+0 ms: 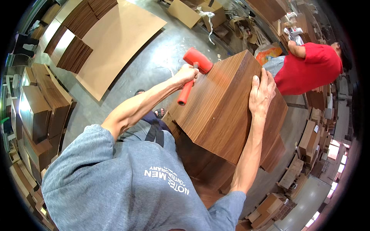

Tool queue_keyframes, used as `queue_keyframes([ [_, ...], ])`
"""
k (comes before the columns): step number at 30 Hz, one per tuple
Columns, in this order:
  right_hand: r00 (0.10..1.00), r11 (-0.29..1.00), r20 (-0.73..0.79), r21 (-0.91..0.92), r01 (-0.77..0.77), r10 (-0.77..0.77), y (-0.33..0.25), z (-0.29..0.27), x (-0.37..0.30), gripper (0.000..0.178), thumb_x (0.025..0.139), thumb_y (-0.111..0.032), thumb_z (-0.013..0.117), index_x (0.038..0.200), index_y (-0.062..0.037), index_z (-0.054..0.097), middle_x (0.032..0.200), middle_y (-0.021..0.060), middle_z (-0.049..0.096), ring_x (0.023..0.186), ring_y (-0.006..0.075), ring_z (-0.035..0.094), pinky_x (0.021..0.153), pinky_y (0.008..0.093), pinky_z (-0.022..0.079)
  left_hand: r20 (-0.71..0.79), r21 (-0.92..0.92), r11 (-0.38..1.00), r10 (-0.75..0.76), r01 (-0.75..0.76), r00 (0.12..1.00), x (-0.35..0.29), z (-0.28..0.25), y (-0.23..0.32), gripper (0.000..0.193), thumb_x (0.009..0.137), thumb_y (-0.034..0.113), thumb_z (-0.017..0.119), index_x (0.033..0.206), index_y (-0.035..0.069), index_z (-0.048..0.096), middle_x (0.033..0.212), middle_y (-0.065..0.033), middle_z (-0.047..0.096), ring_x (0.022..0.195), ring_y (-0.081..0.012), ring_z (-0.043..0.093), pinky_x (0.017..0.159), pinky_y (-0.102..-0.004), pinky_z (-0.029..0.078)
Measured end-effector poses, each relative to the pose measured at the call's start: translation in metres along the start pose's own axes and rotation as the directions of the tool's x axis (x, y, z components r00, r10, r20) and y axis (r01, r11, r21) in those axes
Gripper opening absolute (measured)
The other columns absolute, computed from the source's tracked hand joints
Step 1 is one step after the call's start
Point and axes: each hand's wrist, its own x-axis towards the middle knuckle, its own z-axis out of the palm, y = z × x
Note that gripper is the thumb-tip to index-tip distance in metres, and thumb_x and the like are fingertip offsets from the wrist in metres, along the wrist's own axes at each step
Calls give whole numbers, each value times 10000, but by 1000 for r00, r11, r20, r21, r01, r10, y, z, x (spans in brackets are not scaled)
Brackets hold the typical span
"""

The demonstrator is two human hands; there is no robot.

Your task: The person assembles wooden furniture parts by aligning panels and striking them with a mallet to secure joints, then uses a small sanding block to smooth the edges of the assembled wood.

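My left hand (187,75) is closed round the handle of a red rubber mallet (185,94). The mallet's head is beside the far-left end of a stack of brown wood-grain boards (227,119); whether it touches them, I cannot tell. Many thin board edges show as stripes along the stack's left side. Flat against the stack's right part rests my right hand (262,94), fingers stretched toward the far edge and holding nothing. More brown boards (204,158) lie beneath this stack, partly in shadow.
A person in a red top (308,69) stands close by at the right. At the far left, a large tan sheet (123,34) lies beside stacked brown strips (75,54). Board piles (42,104) line the left side. Open cardboard boxes (185,13) stand at the back.
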Motion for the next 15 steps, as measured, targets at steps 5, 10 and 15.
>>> queue_keyframes([
  [5,1000,1000,-13,2,1,-1,-3,0,0,451,953,-304,526,1322,-45,500,1325,198,468,1226,374,434,981,535,359,-63,24,999,26,-25,998,2,-4,-1,81,895,114,510,920,41,486,668,-9,509,460,-89,479,399,-272,427],
  [10,999,1000,-31,24,11,-10,-6,2,1,449,951,-303,528,1323,-53,499,1319,189,472,1223,369,434,972,538,363,-100,69,991,125,-119,987,6,-6,-1,80,874,104,501,868,25,504,659,-19,509,468,-104,489,407,-290,436],
  [15,1000,1000,-12,-10,-1,1,-5,-3,-1,449,948,-298,530,1321,-51,501,1318,189,474,1213,374,439,962,536,373,-33,89,992,94,-91,995,3,2,-7,123,842,120,501,785,11,511,647,-43,527,483,-132,519,428,-327,458],
])
